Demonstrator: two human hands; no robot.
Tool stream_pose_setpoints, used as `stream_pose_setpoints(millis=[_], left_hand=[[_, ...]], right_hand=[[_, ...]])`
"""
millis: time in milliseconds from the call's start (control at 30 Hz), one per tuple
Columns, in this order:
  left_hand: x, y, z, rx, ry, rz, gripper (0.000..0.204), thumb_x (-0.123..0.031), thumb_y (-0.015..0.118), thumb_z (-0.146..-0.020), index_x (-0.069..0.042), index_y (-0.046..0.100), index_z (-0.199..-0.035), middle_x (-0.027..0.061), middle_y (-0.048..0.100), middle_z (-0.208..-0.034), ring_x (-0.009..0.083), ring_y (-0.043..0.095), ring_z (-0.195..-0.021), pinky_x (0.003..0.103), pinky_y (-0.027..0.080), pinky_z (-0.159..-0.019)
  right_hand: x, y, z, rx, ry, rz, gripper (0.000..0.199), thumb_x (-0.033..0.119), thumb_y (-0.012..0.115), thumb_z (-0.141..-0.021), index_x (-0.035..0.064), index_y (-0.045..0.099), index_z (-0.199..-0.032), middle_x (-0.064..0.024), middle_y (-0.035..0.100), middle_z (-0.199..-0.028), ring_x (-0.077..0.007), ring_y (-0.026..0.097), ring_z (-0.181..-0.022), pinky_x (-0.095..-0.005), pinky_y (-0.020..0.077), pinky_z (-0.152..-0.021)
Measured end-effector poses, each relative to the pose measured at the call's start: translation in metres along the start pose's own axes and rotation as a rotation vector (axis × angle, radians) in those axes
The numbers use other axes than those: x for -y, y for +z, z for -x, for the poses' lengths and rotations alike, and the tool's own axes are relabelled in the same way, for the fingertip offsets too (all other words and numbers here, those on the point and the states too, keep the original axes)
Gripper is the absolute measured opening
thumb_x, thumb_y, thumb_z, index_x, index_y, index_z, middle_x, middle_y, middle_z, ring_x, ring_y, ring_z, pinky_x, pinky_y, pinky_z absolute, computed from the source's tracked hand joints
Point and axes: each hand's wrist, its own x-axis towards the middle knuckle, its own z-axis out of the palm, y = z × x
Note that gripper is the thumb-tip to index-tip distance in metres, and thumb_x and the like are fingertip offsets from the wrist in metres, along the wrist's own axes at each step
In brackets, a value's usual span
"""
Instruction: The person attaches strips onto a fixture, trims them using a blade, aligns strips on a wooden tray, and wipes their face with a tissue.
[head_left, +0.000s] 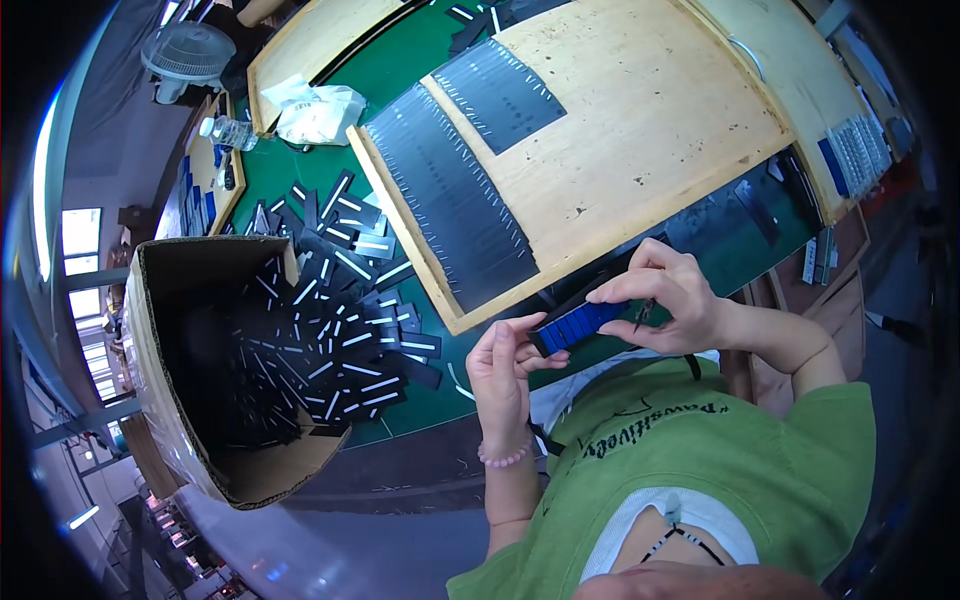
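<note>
Past green shirt [780, 450], pinched at opposite ends by left hand [500, 372] and right hand [680, 297]: blue strip [580, 326]; keep steady, without bending.

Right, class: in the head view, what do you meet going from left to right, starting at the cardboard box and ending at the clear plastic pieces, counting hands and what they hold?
Cardboard box → left hand → blue-and-black piece → right hand → clear plastic pieces.
</note>
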Motion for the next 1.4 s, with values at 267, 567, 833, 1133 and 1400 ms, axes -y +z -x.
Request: stream_pose_setpoints(millis=[267, 567, 833, 1133, 1400], left_hand=[[0.0016, 0.0015, 0.0011, 0.026, -0.004, 0.04, 0.044, -0.029, 0.042, -0.102, 0.012, 0.057, -0.107, 0.021, 0.068, -0.082, 0.0213, 0.069, -0.065, 0.027, 0.059, -0.06], [-0.0017, 0.0059, 0.0017, 0.014, -0.005, 0.058, 0.042, -0.028, 0.043, -0.102, 0.012, 0.057, -0.107, 0.0207, 0.068, -0.081, 0.0205, 0.069, -0.063, 0.027, 0.058, -0.059], [0.0006, 0.0013, 0.0035, 0.013, -0.003, 0.004, 0.046, -0.031, 0.042, -0.102, 0.013, 0.056, -0.107, 0.023, 0.066, -0.085, 0.0239, 0.069, -0.065, 0.03, 0.059, -0.057], [0.0013, 0.0026, 0.0043, 0.023, -0.017, -0.005, 0.046, -0.03, 0.042, -0.102, 0.013, 0.055, -0.107, 0.0229, 0.066, -0.086, 0.0238, 0.069, -0.065, 0.03, 0.06, -0.058], [-0.0005, 0.0058, 0.0051, -0.005, -0.011, 0.075, 0.04, -0.026, 0.046, -0.101, 0.012, 0.057, -0.105, 0.0204, 0.068, -0.081, 0.0221, 0.069, -0.063, 0.028, 0.059, -0.06]], right_hand=[[0.001, -0.0026, -0.0009, 0.033, 0.003, -0.005, 0.052, 0.008, 0.083, -0.067, 0.0087, 0.054, -0.111, -0.0049, 0.07, -0.101, -0.0181, 0.051, -0.067, -0.0285, 0.0433, -0.059], [-0.0004, -0.0043, 0.0024, 0.027, 0.01, 0.007, 0.051, 0.008, 0.083, -0.067, 0.0079, 0.055, -0.11, -0.0051, 0.071, -0.1, -0.0178, 0.052, -0.067, -0.028, 0.0434, -0.059], [-0.0009, -0.003, 0.004, 0.019, 0.014, 0.007, 0.051, 0.008, 0.084, -0.066, 0.0078, 0.056, -0.109, -0.0053, 0.071, -0.1, -0.0179, 0.052, -0.065, -0.0278, 0.0435, -0.058], [0.0011, -0.0028, 0.0016, 0.025, 0.0, 0.003, 0.05, 0.007, 0.083, -0.065, 0.0076, 0.057, -0.107, -0.0051, 0.07, -0.099, -0.0182, 0.052, -0.065, -0.0274, 0.0438, -0.056], [-0.0001, -0.0035, 0.0025, 0.023, -0.005, 0.012, 0.05, 0.008, 0.084, -0.065, 0.007, 0.057, -0.107, -0.0052, 0.07, -0.099, -0.0181, 0.052, -0.065, -0.0275, 0.044, -0.056]])
